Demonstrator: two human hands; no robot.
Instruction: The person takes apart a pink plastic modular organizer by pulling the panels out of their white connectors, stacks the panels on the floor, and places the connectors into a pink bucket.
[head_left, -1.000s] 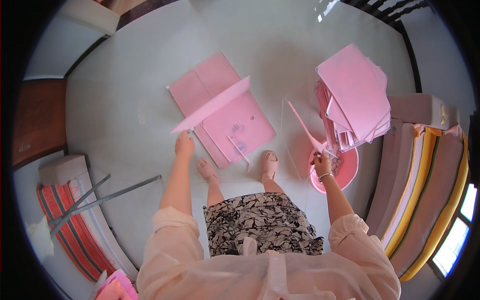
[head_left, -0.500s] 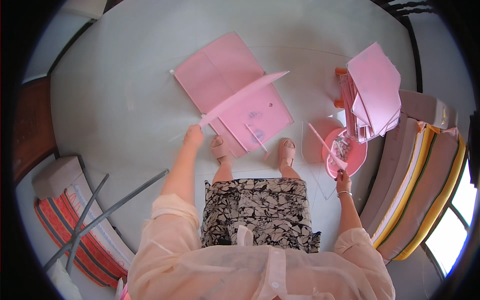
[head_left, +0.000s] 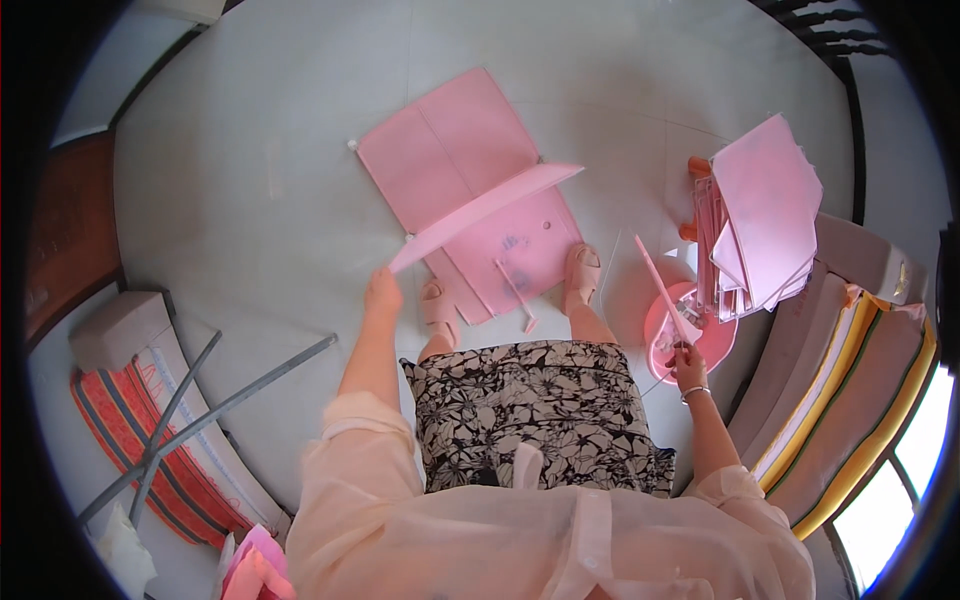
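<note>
My left hand (head_left: 382, 291) is closed on the near end of a pink panel (head_left: 480, 215) that stands on edge across other pink panels joined flat on the floor (head_left: 450, 140). To the right, my right hand (head_left: 688, 366) grips the flared end of a thin pink rod-like piece (head_left: 658, 272), its narrow end pointing up and away. That hand is above a pink basin (head_left: 722, 340) holding small whitish pieces. A thin pink stick with a small crosspiece (head_left: 512, 290) lies on the flat panel between my feet.
A stack of pink panels (head_left: 770, 205) rests on an orange-legged stool (head_left: 697, 168) beside the basin. Cushioned seats flank me: striped yellow and brown (head_left: 850, 390) right, red striped (head_left: 150, 450) left. Crossed grey bars (head_left: 240, 400) stick out at the left.
My view has shifted slightly. My right foot has moved up against the flat panel's edge. My left hand still grips the upright panel, and my right hand keeps the pink rod-like piece.
</note>
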